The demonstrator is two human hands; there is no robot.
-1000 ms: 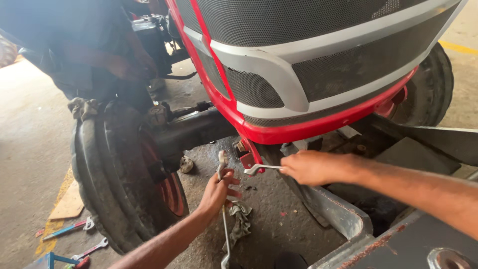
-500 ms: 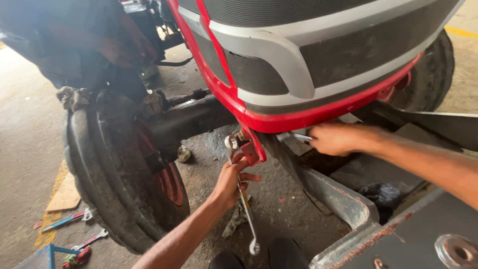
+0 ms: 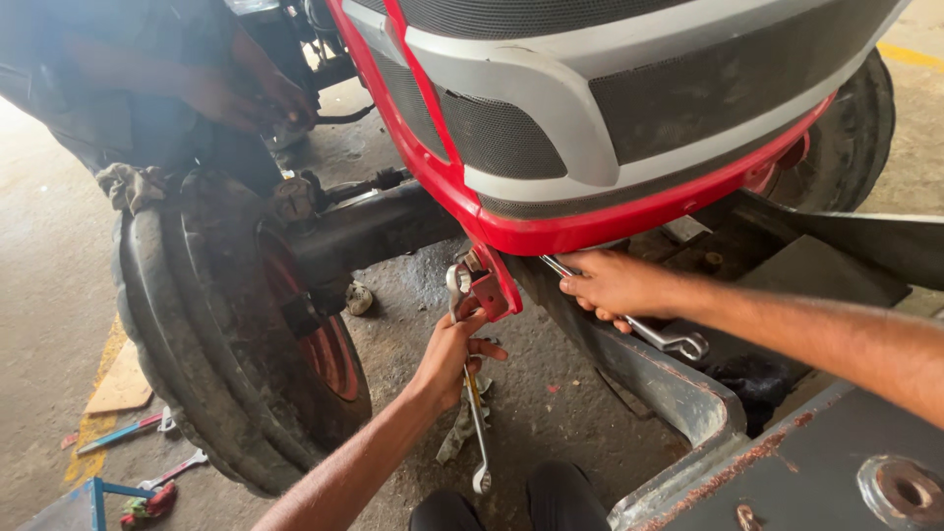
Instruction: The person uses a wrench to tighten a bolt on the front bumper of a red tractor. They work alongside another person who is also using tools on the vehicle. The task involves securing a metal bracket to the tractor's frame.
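I look down at the red and grey front of a tractor. My left hand grips a long steel wrench that stands nearly upright, its top end at a red bracket under the bumper's corner. My right hand holds a second wrench, which runs from under the bumper down to the right, its free end above a rusty steel frame.
A worn front tyre stands at the left. Another person bends over the axle behind it. Hand tools lie on the concrete floor at the lower left. A greasy rag lies under the wrench.
The view has shifted closer and a little left. My left hand still holds the upright wrench at the bracket; my right hand has slid lower under the bumper, with its wrench now showing.
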